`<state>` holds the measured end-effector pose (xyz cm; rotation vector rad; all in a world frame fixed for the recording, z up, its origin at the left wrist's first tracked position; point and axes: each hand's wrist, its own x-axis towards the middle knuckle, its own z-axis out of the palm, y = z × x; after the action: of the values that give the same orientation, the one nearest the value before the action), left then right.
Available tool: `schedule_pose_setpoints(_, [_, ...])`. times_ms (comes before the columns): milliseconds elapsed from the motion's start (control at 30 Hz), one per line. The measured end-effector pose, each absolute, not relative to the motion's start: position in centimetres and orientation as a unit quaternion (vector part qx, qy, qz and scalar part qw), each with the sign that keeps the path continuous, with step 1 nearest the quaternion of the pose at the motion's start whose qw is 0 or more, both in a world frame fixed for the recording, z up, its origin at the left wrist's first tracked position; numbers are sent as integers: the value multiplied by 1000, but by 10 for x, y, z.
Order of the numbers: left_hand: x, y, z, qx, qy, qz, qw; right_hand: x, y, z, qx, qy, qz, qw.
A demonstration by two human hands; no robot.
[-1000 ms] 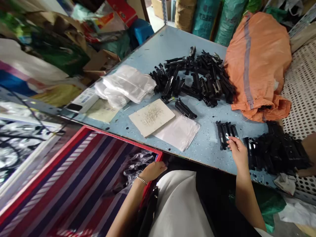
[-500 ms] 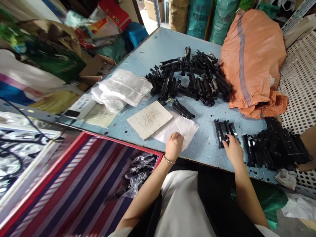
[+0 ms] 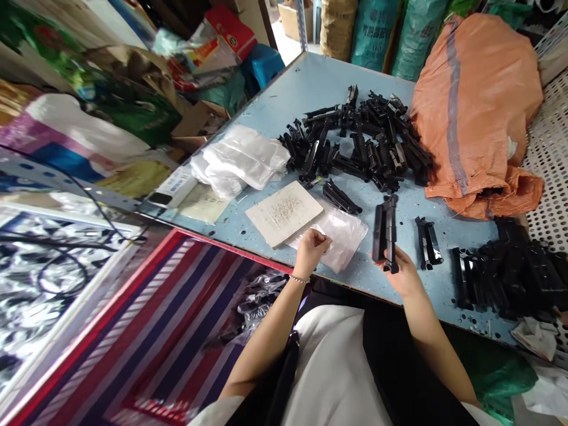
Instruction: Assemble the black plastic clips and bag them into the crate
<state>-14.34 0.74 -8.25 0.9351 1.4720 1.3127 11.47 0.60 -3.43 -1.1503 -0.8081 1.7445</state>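
Note:
My right hand (image 3: 403,273) grips a pair of long black plastic parts (image 3: 385,234), held upright just above the table's front edge. To the right of that hand, a small group of the same black parts (image 3: 428,242) lies on the blue table. My left hand (image 3: 311,251) is closed, thumb and fingertips pinched together over the thin clear plastic bags (image 3: 344,236). Whether a bag edge is caught between its fingers cannot be made out. Beside it a pale board (image 3: 284,213) with small grains on top partly covers the bags.
A big heap of black parts (image 3: 359,142) covers the table's middle, with an orange sack (image 3: 479,112) to its right. More parts (image 3: 501,266) are piled at the right edge. Folded clear bags (image 3: 244,157) lie left. A striped, red-rimmed container (image 3: 190,319) stands below.
My right hand has lifted a pair of black parts from the row and moved left with them. My left hand stays by the bags, its fingers now pinched. The view has shifted slightly.

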Motion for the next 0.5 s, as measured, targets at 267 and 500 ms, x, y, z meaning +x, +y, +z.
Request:
schedule_pose_setpoints(267, [-153,3,-85,622,625,399,252,27,24,-62,-396,-261,748,464])
schedule_pose_setpoints(500, [-172,-2,-87,644,635,379,195,75,2,-54,-381,-245,794,405])
